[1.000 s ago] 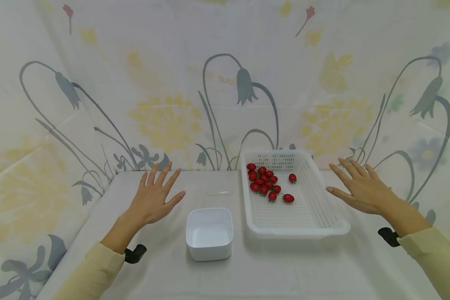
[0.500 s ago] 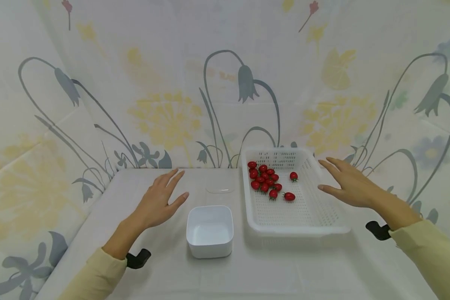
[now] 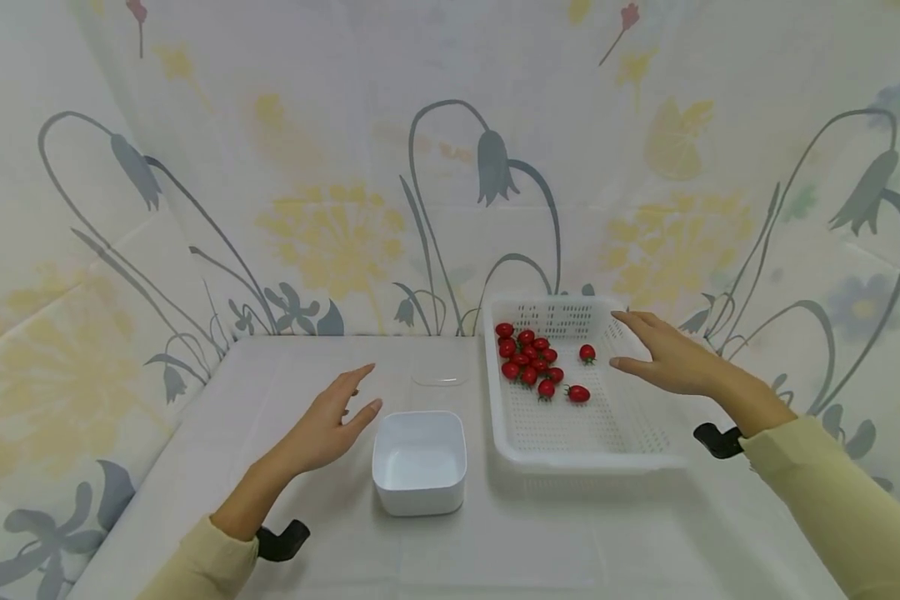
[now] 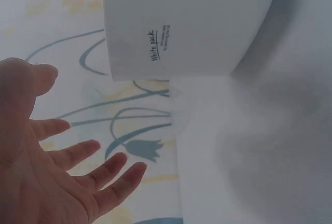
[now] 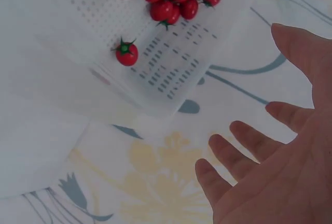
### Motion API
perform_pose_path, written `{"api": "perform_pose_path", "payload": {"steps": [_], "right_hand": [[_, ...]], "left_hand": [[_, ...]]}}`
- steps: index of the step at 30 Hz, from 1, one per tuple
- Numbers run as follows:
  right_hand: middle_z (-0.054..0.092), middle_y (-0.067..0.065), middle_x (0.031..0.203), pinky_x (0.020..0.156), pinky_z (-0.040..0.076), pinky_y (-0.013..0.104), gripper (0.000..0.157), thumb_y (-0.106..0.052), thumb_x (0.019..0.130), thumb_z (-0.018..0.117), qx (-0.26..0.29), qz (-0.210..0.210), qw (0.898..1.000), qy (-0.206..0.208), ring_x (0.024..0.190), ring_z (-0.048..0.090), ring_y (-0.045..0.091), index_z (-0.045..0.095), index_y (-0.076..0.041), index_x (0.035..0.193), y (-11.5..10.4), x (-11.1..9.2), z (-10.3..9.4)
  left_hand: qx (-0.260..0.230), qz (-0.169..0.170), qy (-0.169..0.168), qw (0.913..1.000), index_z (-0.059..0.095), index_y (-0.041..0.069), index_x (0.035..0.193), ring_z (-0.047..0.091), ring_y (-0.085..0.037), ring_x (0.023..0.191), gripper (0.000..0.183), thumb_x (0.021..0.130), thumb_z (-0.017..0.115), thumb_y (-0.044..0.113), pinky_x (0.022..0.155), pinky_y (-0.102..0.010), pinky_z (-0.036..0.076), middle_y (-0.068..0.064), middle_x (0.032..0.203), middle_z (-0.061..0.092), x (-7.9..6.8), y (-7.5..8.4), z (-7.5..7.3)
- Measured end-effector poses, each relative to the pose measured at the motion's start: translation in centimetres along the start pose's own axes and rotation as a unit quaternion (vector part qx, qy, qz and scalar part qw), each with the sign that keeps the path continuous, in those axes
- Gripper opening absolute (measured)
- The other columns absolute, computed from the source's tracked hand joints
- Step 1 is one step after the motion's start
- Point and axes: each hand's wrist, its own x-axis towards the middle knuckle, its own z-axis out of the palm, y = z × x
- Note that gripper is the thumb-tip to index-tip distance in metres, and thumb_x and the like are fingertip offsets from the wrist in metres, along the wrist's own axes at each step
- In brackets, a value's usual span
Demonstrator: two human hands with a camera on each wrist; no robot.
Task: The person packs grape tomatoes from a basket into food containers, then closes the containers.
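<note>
My left hand (image 3: 326,429) hovers just left of a square white box (image 3: 420,500), thumb and fingers spread apart and holding nothing. In the left wrist view the box's side (image 4: 187,27) bears small dark print reading "White pack". At the right side of a white perforated basket (image 3: 498,425), my right hand (image 3: 667,358) reaches in over the rim, fingers loosely extended and holding nothing. Red cherry tomatoes (image 3: 528,354) with green stems cluster at the basket's left, while one tomato (image 3: 587,354) and another tomato (image 3: 578,394) lie apart from the pile.
A clear flat piece (image 3: 440,371), perhaps a lid, lies behind the white box. White cloth covers the table (image 3: 495,542). A flower-printed curtain (image 3: 345,167) stands right behind the table's far edge.
My left hand has moved right and down, closer to the white box, turning sideways. My right hand has moved left from beside the basket to over its right rim. Box and tomatoes stay put.
</note>
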Motion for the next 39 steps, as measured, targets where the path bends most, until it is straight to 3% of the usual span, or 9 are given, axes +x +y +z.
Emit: {"api": "perform_pose_path", "payload": {"steps": [3,9,15,20,24,30,35,39], "right_hand": [[0.024,0.037,0.158,0.112,0.028,0.074,0.081,-0.038,0.101,0.064,0.017,0.001,1.0,-0.008,0.143,0.027,0.058,0.024,0.004,0.158,0.1,0.7,0.2],[0.026,0.037,0.158,0.113,0.027,0.074,0.082,-0.034,0.1,0.067,0.033,0.007,0.999,-0.019,0.143,0.025,0.059,0.024,0.005,0.157,0.6,2.1,0.8],[0.038,0.037,0.15,0.104,0.043,0.069,0.078,-0.027,0.098,0.07,0.058,0.012,0.998,-0.032,0.132,0.045,0.055,0.029,0.008,0.154,0.9,2.9,1.5],[0.047,0.036,0.143,0.099,0.049,0.064,0.068,-0.027,0.096,0.071,0.081,0.027,0.995,-0.058,0.127,0.051,0.054,0.041,0.009,0.146,1.3,3.6,2.2],[0.052,0.035,0.137,0.097,0.053,0.059,0.061,-0.025,0.096,0.07,0.113,0.042,0.99,-0.079,0.123,0.056,0.051,0.048,0.011,0.14,1.9,4.2,2.8],[0.053,0.036,0.137,0.099,0.053,0.057,0.059,-0.02,0.095,0.072,0.152,0.048,0.981,-0.108,0.121,0.059,0.049,0.05,0.013,0.138,2.1,5.2,4.1],[0.059,0.034,0.131,0.1,0.052,0.059,0.054,-0.017,0.092,0.074,0.129,0.038,0.984,-0.121,0.121,0.057,0.05,0.056,0.012,0.133,2.3,6.1,5.1],[0.067,0.028,0.118,0.093,0.056,0.054,0.046,-0.014,0.09,0.075,0.127,0.05,0.98,-0.144,0.11,0.064,0.041,0.061,0.011,0.127,2.5,6.6,6.0]], "left_hand": [[-0.014,-0.009,-0.005,0.9999,0.031,0.006,0.159,0.051,-0.045,0.132,0.065,0.106,0.058,0.032,0.098,-0.057,0.054,-0.022,0.158,0.039,-0.3,-0.1,0.6],[-0.034,-0.038,0.001,0.9987,0.036,0.006,0.157,0.056,-0.043,0.128,0.064,0.103,0.063,0.028,0.092,-0.047,0.059,-0.021,0.156,0.043,-1.1,0.0,1.1],[-0.054,-0.067,-0.001,0.9963,0.041,0.008,0.154,0.062,-0.034,0.121,0.06,0.102,0.066,0.024,0.087,-0.044,0.061,-0.021,0.15,0.05,-1.8,0.5,1.4],[-0.112,-0.095,-0.006,0.9892,0.043,0.008,0.153,0.065,-0.028,0.112,0.06,0.1,0.068,0.019,0.074,-0.033,0.063,-0.022,0.15,0.05,-2.2,0.8,1.7],[-0.153,-0.114,-0.006,0.9816,0.043,0.007,0.153,0.064,-0.027,0.108,0.06,0.099,0.069,0.015,0.071,-0.033,0.064,-0.023,0.15,0.049,-2.4,1.0,1.9],[-0.172,-0.125,-0.01,0.977,0.045,0.005,0.151,0.063,-0.026,0.107,0.057,0.099,0.067,0.013,0.069,-0.032,0.064,-0.023,0.147,0.052,-2.6,1.5,2.2],[-0.17,-0.136,-0.007,0.9759,0.049,0.003,0.148,0.063,-0.026,0.107,0.052,0.099,0.066,0.01,0.067,-0.031,0.064,-0.021,0.143,0.056,-2.8,1.6,2.5],[-0.176,-0.143,-0.012,0.9739,0.051,0.001,0.146,0.063,-0.026,0.107,0.049,0.1,0.065,0.009,0.067,-0.033,0.064,-0.021,0.142,0.057,-2.9,1.6,2.5]]}}
